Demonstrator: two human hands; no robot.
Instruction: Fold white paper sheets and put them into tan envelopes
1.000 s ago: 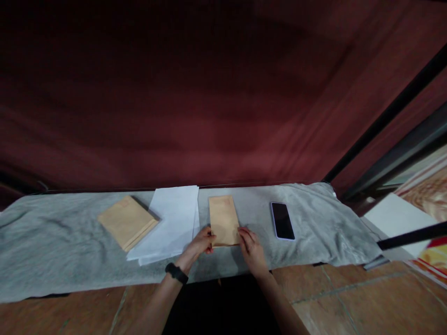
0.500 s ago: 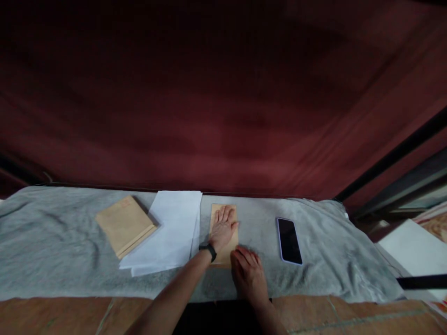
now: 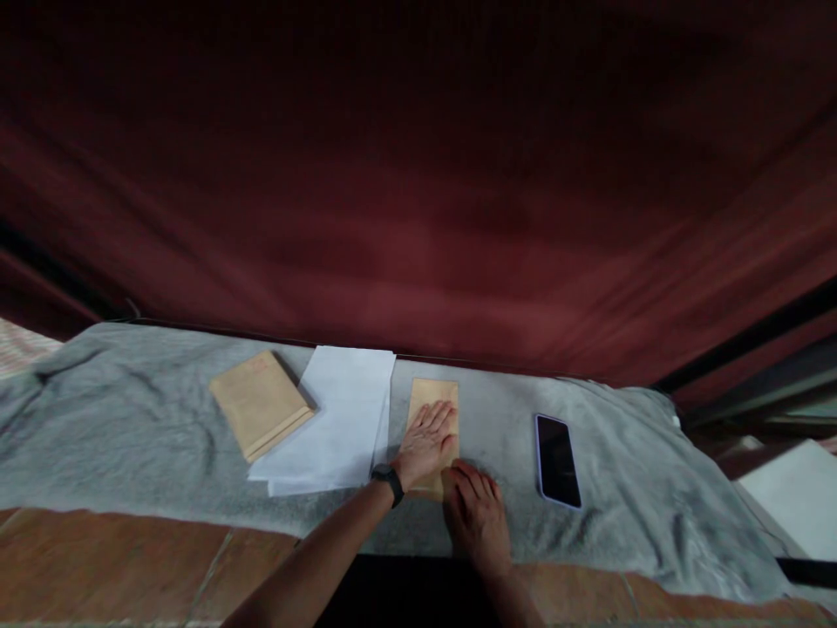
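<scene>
A narrow brown paper envelope [image 3: 432, 390] lies flat on the grey cloth, its long side pointing away from me. My left hand [image 3: 428, 436] rests palm down on it, fingers extended across its middle. On that wrist is a dark band. My right hand [image 3: 480, 515] sits at the envelope's lower right corner with its fingers slightly bent and touching the edge; the thumb is mostly in shadow. White paper sheets [image 3: 336, 410] lie just left of the envelope. Partly over them is a stack of larger brown envelopes [image 3: 261, 401].
A phone [image 3: 558, 460] in a lilac case lies right of my hands. Grey cloth [image 3: 150, 419] covers the long surface, with a dark red fabric wall [image 3: 418, 218] behind it. Brown tiles [image 3: 118, 558] show along the front. A white panel [image 3: 798, 497] stands at far right.
The view has shifted and tilted slightly, so things appear a little further right. My left hand has slid slightly towards me on the envelope; the right hand stays by its corner.
</scene>
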